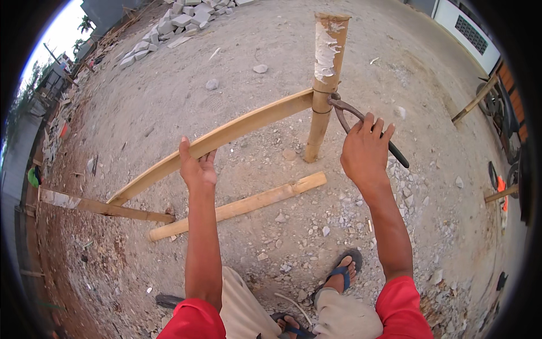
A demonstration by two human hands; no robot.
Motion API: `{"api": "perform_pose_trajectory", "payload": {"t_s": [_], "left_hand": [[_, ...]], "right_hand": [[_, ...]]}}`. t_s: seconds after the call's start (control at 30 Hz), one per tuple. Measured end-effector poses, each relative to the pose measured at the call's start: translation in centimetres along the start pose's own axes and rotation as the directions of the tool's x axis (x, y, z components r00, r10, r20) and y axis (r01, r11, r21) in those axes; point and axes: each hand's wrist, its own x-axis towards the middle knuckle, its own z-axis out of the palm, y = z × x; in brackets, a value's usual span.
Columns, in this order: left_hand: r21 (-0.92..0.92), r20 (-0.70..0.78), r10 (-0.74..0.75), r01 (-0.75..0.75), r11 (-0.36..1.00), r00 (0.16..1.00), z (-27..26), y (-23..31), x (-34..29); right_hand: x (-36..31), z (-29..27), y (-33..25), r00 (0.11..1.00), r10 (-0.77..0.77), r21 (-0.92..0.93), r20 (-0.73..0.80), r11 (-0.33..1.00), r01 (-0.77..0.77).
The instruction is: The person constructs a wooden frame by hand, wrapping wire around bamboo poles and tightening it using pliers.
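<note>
Near the post [324,85], the right hand [366,155] has its fingers round the pliers [352,109]; farther off, the left hand's [199,170] fingers hold the long bamboo strip [254,117], slanting left from the post.

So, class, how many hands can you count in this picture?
2: the left hand holds the bamboo strip, left of centre; the right hand grips the pincers beside the upright post. No others show.

Post [320,127] — slat [248,121] left, pliers [351,109] right
</note>
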Motion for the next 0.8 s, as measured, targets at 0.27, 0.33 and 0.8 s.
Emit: {"api": "perform_pose_trajectory", "payload": {"t_s": [0.27, 0.33, 0.8], "left_hand": [[0.006, 0.025, 0.005, -0.005, 1.0, 1.0, -0.4, -0.2, 0.2], [-0.003, 0.002, -0.001, 0.001, 1.0, 1.0, -0.2, -0.2, 0.2], [0.031, -0.002, 0.013, -0.013, 0.999, 1.0, -0.3, -0.2, 0.4]], "right_hand": [[0.2, 1.0, 0.3, 0.996, -0.049, 0.002, -0.079, 0.999, 0.049], [0.1, 1.3, 0.5, 0.986, -0.065, -0.012, -0.151, 0.998, 0.064], [1.2, 5.1, 2.3, 0.86, -0.401, 0.852, 0.316, -0.279, -0.443]]}}
